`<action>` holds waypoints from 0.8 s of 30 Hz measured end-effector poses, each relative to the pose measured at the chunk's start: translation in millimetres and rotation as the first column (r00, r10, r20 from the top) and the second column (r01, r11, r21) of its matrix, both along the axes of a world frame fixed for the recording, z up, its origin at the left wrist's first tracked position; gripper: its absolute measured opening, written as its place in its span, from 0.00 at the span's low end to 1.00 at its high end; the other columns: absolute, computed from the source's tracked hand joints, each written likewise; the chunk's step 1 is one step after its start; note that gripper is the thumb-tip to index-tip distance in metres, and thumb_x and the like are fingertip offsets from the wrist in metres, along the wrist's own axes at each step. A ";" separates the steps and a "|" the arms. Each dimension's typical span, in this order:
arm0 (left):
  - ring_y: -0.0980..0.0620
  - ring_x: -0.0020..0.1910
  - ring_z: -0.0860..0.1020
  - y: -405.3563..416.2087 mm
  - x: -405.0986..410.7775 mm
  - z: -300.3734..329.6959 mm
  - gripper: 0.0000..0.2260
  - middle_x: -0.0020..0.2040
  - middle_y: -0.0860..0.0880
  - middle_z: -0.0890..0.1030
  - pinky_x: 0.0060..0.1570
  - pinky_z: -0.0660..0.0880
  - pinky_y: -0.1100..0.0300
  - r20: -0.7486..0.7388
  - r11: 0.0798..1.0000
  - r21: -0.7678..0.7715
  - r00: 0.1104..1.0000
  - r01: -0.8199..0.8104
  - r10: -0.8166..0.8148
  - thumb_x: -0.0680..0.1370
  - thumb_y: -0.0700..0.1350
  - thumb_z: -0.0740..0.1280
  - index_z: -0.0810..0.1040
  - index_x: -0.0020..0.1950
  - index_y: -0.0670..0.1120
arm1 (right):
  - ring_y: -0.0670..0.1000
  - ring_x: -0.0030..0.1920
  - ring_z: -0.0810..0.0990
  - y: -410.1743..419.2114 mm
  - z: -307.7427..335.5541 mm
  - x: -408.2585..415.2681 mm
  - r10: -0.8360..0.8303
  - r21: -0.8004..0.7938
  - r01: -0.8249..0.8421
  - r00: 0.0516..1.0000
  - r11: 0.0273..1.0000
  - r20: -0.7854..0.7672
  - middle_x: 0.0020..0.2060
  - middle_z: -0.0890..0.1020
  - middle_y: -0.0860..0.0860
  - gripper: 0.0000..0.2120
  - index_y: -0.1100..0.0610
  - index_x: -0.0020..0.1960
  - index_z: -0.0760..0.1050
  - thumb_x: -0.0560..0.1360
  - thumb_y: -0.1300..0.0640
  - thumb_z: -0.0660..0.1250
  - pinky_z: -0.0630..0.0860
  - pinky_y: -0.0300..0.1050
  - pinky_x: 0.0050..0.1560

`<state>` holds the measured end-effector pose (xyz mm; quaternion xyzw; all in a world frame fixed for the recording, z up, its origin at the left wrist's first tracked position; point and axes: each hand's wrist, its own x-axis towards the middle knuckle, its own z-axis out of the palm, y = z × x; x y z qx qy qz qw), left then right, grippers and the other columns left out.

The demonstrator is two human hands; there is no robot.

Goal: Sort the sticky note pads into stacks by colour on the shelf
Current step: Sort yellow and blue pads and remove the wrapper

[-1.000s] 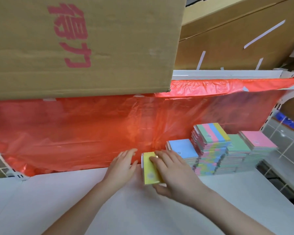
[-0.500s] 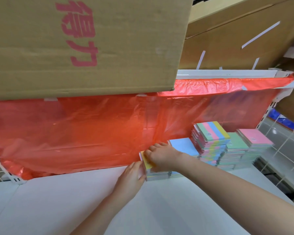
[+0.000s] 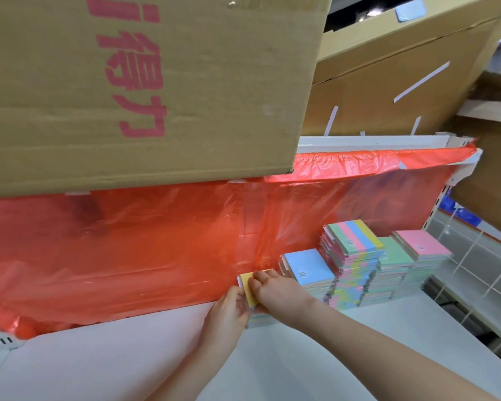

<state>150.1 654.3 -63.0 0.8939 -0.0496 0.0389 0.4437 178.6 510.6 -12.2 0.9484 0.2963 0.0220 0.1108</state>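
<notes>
Five sticky-note stacks [image 3: 356, 273] stand on the shelf [image 3: 388, 342]. Right grip [image 3: 275, 290] pinches the yellow pad [image 3: 248, 287] topping the leftmost stack; left grip [image 3: 226, 311], fingers straight, touches its side.

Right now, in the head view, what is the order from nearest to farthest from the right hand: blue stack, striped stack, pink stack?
1. Blue stack, just right of the right hand.
2. Striped stack, further right.
3. Pink stack, at the row's right end.
</notes>
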 end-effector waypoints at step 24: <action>0.59 0.57 0.74 75.0 -90.5 11.3 0.09 0.56 0.61 0.77 0.52 0.68 0.64 0.058 0.910 0.400 0.994 -0.106 0.090 0.80 0.47 0.57 0.74 0.57 0.56 | 0.48 0.38 0.78 28.7 -57.6 -91.5 0.115 0.519 -0.149 0.989 0.842 0.098 0.41 0.79 0.46 0.11 0.50 0.49 0.77 0.70 0.53 0.59 0.75 0.40 0.33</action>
